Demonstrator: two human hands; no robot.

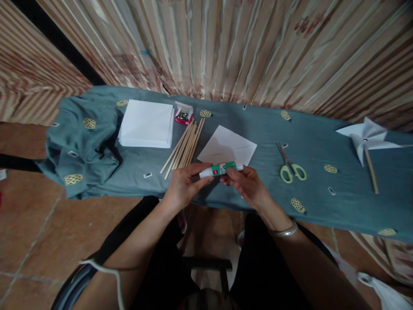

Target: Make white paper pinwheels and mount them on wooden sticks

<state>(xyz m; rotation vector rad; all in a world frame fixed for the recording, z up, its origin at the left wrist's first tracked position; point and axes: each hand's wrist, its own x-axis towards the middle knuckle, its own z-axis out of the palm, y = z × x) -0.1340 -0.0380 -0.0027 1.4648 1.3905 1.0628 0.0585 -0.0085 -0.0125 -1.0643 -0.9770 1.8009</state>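
Both hands hold a green and white glue stick [222, 168] level over the near edge of the table. My left hand [185, 183] pinches its white left end between thumb and fingers. At the other end, my right hand [247, 183] grips the green barrel, thumb on top. Just beyond the glue stick lies a white paper square [227, 146], turned like a diamond, with a crease or line across it. A bundle of thin wooden sticks [185, 146] rests beside my left hand.
A stack of white paper [146, 123] and a small red box of metal pins [183, 114] sit at the left. Green-handled scissors [290, 165] lie right of the paper square. A white paper pinwheel [366, 137] lies far right. Behind the cloth-covered table [245, 193] hangs a striped curtain [206, 51].
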